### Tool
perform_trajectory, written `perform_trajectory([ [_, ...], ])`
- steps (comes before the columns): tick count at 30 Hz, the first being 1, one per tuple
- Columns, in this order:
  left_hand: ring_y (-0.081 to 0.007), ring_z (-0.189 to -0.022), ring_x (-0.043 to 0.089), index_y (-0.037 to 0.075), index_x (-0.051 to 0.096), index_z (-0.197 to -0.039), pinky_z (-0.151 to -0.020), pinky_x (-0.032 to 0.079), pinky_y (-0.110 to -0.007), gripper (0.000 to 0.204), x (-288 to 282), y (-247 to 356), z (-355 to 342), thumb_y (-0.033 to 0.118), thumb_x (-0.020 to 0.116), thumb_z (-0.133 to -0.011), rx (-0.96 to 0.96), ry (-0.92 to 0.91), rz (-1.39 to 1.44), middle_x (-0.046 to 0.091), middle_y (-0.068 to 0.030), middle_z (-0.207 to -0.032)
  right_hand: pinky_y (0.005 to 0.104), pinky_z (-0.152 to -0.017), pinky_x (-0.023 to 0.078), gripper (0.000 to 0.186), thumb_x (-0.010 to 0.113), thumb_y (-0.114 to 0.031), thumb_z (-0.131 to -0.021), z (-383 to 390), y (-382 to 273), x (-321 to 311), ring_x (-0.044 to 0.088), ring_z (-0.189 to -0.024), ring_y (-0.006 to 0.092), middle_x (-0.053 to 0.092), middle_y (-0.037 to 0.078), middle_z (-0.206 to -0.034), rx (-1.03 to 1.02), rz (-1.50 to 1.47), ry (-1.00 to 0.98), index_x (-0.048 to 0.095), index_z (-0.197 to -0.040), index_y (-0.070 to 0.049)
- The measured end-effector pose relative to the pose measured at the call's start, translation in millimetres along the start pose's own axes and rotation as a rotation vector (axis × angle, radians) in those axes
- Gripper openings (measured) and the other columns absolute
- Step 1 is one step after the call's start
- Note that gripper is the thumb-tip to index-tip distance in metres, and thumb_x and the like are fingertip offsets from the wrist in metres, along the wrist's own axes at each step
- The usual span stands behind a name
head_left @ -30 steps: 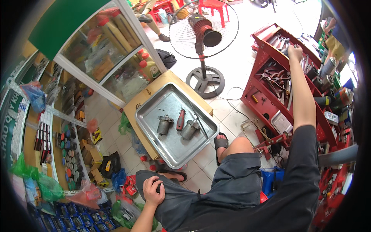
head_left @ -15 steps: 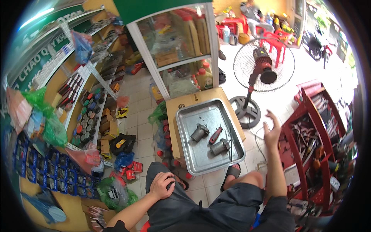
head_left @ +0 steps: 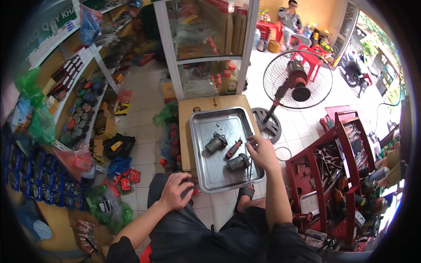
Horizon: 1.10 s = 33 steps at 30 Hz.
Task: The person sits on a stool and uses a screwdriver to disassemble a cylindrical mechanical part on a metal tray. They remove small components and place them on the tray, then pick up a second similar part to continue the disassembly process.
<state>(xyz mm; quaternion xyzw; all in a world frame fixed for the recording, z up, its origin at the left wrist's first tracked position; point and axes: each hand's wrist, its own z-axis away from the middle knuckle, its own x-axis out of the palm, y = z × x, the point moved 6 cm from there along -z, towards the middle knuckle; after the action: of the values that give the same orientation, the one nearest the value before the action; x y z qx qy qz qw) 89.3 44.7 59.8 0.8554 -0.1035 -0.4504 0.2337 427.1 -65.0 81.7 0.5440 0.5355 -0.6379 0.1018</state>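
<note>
Pale floor tiles (head_left: pixel 142 131) run through a crowded shop, around the wearer's dark shorts (head_left: pixel 175 232). Nearest, the left hand (head_left: pixel 176 191) rests on the left leg of those shorts, its fingers loosely spread and empty.

Further out, the right hand (head_left: pixel 264 154) reaches over the right edge of a shallow metal tray (head_left: pixel 212 174), its fingers curved and parted. Just below these fingers is a thin dark rod (head_left: pixel 250 170) along the tray's right side; whether they touch it I cannot tell. Left of the same fingers, inside the tray, lie a grey metal cylinder (head_left: pixel 238 162), closest to them and slightly lower, a screwdriver with a red and black handle (head_left: pixel 233 150), and a second metal cylinder (head_left: pixel 215 143), furthest left. All three lie apart from the hand. Under the tray is a cardboard box (head_left: pixel 185 147), showing left of the fingers and beyond them.

To the right of the right fingers, well apart, a red tool rack (head_left: pixel 349 215) holds pliers and other hand tools. Beyond the fingertips stand a glass-fronted cabinet (head_left: pixel 210 60) with yellow bottles (head_left: pixel 229 82) and, to its right, a floor fan (head_left: pixel 296 72). Farthest, past the fan, a person (head_left: pixel 289 19) sits near red plastic chairs (head_left: pixel 312 59).
</note>
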Motion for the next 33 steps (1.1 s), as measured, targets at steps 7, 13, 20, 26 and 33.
perform_trajectory([
  [7,-0.0371,-0.112,0.060,0.004,0.070,-0.105,-0.100,0.048,-0.046,0.026,39,-38,-96,0.013,0.076,-0.081,-0.047,0.173,0.167,0.060,-0.0174,-0.127,0.0498,-0.082,0.058,0.029,0.072,-0.029,-0.089,3,41,14,0.073,-0.084,0.0421,0.074,0.023,-0.083,0.243,0.140,0.065,0.079,-0.090,-0.001],
  [13,-0.0366,-0.123,0.055,0.006,0.068,-0.118,-0.105,0.045,-0.046,0.040,73,-52,-155,0.019,0.079,-0.081,-0.017,0.151,0.075,0.053,-0.0157,-0.139,0.0508,-0.079,0.058,0.033,0.073,-0.030,-0.089,5,58,25,0.072,-0.081,0.0420,0.072,0.024,-0.081,0.276,0.210,0.177,0.076,-0.084,0.002],
  [20,-0.0367,-0.134,0.050,0.008,0.061,-0.130,-0.114,0.038,-0.049,0.061,81,-55,-170,0.030,0.083,-0.077,-0.017,0.074,-0.113,0.052,-0.0137,-0.144,0.0506,-0.078,0.058,0.037,0.075,-0.033,-0.086,6,65,34,0.072,-0.083,0.0417,0.072,0.024,-0.083,0.283,0.219,0.228,0.074,-0.083,0.004],
  [26,-0.0356,-0.130,0.051,0.005,0.063,-0.127,-0.112,0.038,-0.048,0.060,88,-65,-164,0.034,0.082,-0.079,-0.038,0.064,-0.135,0.056,-0.0140,-0.137,0.0503,-0.079,0.058,0.038,0.076,-0.033,-0.085,6,57,38,0.072,-0.083,0.0428,0.072,0.025,-0.086,0.318,0.218,0.165,0.075,-0.082,0.005],
  [33,-0.0328,-0.123,0.057,0.004,0.064,-0.126,-0.109,0.041,-0.046,0.057,108,-75,-155,0.032,0.082,-0.079,-0.099,-0.017,-0.169,0.061,-0.0113,-0.129,0.0495,-0.077,0.059,0.034,0.077,-0.031,-0.084,3,72,46,0.073,-0.082,0.0416,0.073,0.024,-0.084,0.335,0.240,0.126,0.077,-0.081,0.002],
])
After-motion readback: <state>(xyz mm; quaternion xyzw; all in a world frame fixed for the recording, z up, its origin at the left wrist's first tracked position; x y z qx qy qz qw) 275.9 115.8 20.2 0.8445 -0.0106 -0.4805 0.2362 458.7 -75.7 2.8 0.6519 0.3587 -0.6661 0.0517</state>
